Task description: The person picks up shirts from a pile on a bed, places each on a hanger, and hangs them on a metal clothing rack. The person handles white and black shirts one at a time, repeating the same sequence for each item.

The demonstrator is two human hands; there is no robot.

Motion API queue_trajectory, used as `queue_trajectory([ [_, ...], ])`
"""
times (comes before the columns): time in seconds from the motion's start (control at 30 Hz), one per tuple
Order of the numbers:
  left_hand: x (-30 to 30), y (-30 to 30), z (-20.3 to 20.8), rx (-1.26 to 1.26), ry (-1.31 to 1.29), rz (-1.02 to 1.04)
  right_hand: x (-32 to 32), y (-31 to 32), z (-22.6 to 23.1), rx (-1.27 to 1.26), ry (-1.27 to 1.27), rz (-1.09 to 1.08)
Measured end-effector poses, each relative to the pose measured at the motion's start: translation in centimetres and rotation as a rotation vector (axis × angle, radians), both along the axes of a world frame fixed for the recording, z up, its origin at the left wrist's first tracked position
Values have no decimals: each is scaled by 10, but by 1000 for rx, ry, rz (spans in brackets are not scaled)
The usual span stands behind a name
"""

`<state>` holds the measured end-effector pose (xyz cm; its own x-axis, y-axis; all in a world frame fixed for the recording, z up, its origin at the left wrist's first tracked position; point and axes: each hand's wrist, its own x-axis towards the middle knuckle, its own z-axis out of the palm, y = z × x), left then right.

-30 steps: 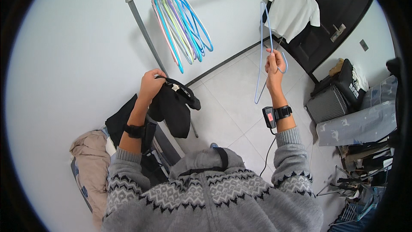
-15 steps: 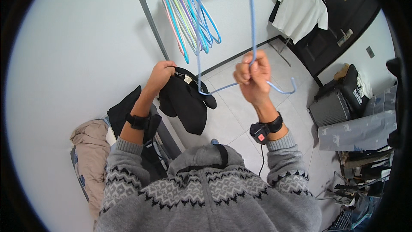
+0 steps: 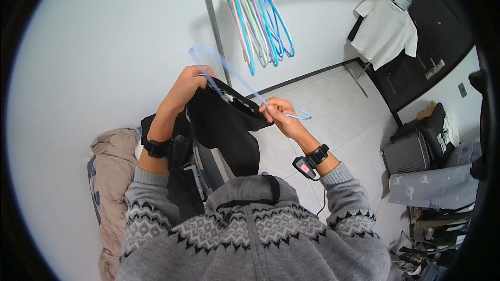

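Note:
My left hand (image 3: 190,84) is closed on one end of the waistband of black trousers (image 3: 229,132), which hang down with the waist opening spread toward me. My right hand (image 3: 281,115) grips a light blue clothes hanger (image 3: 234,73) near its hook, and its fingertips meet the other end of the waistband. Smeared by motion, the hanger slants up and left, its far end above my left hand. Part of it passes by the waist opening; whether it is inside I cannot tell. The hook sticks out to the right of my right hand.
Several coloured hangers (image 3: 260,26) hang on a metal rack (image 3: 212,21) ahead. A white T-shirt (image 3: 385,28) hangs by a dark door (image 3: 416,57). Left lies a beige quilt (image 3: 117,171); right are a grey suitcase (image 3: 409,153) and a grey patterned cloth (image 3: 432,190).
My right hand has come left and down to the trousers' waistband, bringing the hanger, which has swung over to the left. The waistband is now stretched between my hands.

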<state>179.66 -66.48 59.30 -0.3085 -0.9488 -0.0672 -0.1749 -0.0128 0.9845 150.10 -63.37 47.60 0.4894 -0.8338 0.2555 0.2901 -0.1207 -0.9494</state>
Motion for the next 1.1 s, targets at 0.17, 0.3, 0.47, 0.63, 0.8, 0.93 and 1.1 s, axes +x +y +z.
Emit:
queue_trajectory([
  [0.17, 37, 7, 13, -123, -82, 192, -6, -2, -17, -8, 260, 7],
  [0.3, 61, 10, 12, -108, -245, 156, -10, -11, -21, -119, 414, -13],
  [0.47, 64, 11, -13, -168, -434, 102, -16, -15, -18, 33, 546, 129],
  [0.63, 30, 6, -48, -388, -489, -109, -15, -2, -8, 33, 768, 184],
  [0.8, -15, 5, -84, -320, -554, -277, -25, -6, 17, -66, 861, 123],
  [0.93, -54, -1, -101, -264, -479, -319, -34, -8, 30, -370, 966, 139],
  [1.1, -102, -8, -112, -250, -467, -391, -49, -8, 29, -286, 1015, 150],
])
